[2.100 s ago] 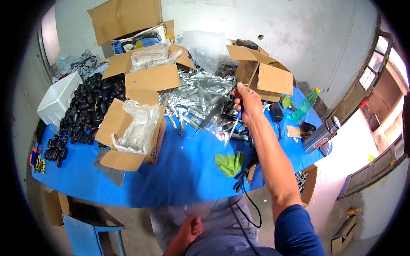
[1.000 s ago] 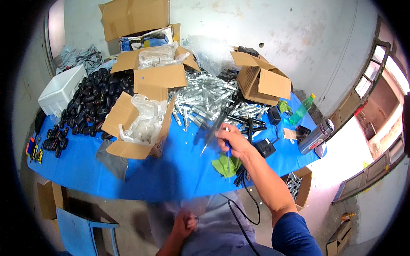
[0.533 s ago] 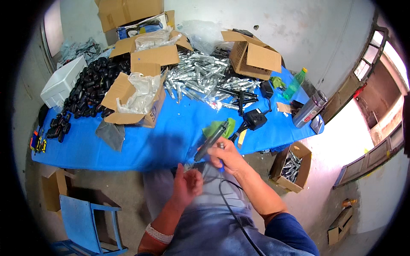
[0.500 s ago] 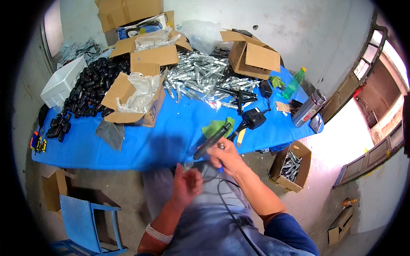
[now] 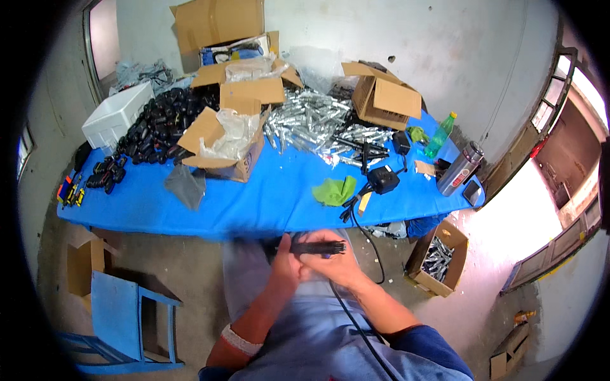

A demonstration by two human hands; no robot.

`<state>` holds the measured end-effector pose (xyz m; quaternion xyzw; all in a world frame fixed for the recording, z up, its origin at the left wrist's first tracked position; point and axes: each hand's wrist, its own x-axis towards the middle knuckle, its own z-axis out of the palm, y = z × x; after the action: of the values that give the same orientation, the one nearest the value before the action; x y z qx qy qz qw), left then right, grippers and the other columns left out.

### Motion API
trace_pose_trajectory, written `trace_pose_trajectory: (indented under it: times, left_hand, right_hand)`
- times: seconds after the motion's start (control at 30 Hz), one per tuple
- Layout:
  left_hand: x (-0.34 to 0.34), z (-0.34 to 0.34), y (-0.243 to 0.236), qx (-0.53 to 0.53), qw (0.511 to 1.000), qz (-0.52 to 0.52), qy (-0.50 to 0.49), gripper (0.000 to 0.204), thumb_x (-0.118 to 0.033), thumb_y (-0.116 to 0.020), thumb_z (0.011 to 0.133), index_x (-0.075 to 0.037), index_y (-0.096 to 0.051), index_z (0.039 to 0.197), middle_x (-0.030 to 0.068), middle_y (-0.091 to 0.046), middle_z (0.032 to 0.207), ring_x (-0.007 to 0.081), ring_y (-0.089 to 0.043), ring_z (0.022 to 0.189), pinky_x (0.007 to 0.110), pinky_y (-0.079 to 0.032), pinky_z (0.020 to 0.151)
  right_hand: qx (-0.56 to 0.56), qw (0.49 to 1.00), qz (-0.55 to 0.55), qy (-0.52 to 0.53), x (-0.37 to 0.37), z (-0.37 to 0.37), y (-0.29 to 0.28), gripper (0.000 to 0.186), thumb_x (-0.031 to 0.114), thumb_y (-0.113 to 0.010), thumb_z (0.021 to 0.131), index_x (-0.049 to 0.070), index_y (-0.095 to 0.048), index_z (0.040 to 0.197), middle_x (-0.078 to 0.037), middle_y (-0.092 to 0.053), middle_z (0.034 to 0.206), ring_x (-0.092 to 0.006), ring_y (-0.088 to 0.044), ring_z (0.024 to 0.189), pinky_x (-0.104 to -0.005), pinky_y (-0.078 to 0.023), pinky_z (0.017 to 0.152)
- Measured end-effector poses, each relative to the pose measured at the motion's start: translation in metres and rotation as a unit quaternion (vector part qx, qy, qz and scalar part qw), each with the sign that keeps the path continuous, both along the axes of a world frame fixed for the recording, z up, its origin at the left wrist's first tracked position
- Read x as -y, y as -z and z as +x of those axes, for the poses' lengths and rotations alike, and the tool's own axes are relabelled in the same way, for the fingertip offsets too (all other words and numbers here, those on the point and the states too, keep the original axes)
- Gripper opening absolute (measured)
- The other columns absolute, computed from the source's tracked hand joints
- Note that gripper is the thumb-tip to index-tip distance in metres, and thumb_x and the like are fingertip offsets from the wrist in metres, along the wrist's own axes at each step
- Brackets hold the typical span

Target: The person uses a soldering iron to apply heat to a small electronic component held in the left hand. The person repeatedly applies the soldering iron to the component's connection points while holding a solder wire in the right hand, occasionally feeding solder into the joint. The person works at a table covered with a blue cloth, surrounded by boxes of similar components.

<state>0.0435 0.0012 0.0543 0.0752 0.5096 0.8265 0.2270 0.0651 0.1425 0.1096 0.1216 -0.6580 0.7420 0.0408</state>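
In front of my lap, below the near table edge, my left hand [image 5: 286, 270] is closed on one end of a dark tubular piece [image 5: 321, 247]. My right hand [image 5: 333, 270] grips it from the right, with a small blue bit showing among the fingers, mostly hidden. A black cord hangs below my hands over my clothing. A green cloth [image 5: 333, 190] and a black power adapter [image 5: 384, 179] with cables lie on the blue-covered table [image 5: 248, 213] beyond.
Cardboard boxes [image 5: 394, 98], silver tubular parts [image 5: 311, 120], black cases [image 5: 171, 114], a white foam box [image 5: 105, 127], hand tools [image 5: 73, 190], a green bottle [image 5: 441, 136] and steel flask [image 5: 457, 168] sit on the table. Below are a blue chair [image 5: 114, 308] and boxed parts [image 5: 438, 257].
My right hand has come down from the pile to my lap with the dark piece, now turned horizontal. My left hand has risen and closed on it. The view has shifted.
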Motion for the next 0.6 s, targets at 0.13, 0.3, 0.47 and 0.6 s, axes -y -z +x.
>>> trace_pose_trajectory:
  times: [0.13,0.3,0.47,0.6]
  left_hand:
    - [0.011,-0.001,-0.006,0.069,0.997,-0.013,-0.044,0.055,-0.061,-0.036,0.092,-0.008,-0.052,0.09,-0.0004,-0.047,0.068,0.0113,-0.043,0.056,0.027,-0.031,0.053]
    - [0.022,0.003,-0.002,0.154,0.983,0.096,-0.042,0.055,-0.065,-0.035,0.091,-0.013,-0.05,0.078,-0.002,-0.045,0.061,0.0094,-0.036,0.045,0.024,-0.024,0.042]
    - [0.011,-0.001,-0.01,0.15,0.983,0.084,-0.06,0.057,-0.064,-0.034,0.092,-0.012,-0.05,0.076,-0.0004,-0.047,0.061,0.0089,-0.036,0.045,0.024,-0.026,0.041]
    - [0.011,0.0,0.001,0.11,0.99,0.071,-0.052,0.061,-0.065,-0.031,0.093,-0.01,-0.053,0.076,0.0018,-0.052,0.064,0.009,-0.04,0.047,0.024,-0.028,0.042]
  right_hand:
    - [0.049,0.999,0.014,0.012,-0.02,0.012,-0.023,0.03,0.008,-0.066,0.082,0.001,-0.059,0.11,-0.01,-0.067,0.099,-0.0076,-0.057,0.065,-0.0209,-0.045,0.055]
    - [0.039,0.989,0.139,0.037,-0.037,0.012,-0.044,0.026,0.013,-0.067,0.082,0.002,-0.064,0.106,-0.004,-0.067,0.086,-0.0058,-0.054,0.059,-0.0196,-0.042,0.051]
    - [0.039,0.958,0.258,-0.118,-0.03,-0.008,-0.039,0.038,0.018,-0.072,0.08,0.001,-0.06,0.111,-0.003,-0.064,0.087,-0.0082,-0.056,0.076,-0.0249,-0.046,0.067]
    - [0.054,0.951,0.275,-0.127,-0.009,0.002,-0.038,0.042,0.019,-0.073,0.077,0.004,-0.059,0.114,-0.004,-0.062,0.086,-0.0103,-0.056,0.078,-0.0267,-0.047,0.069]
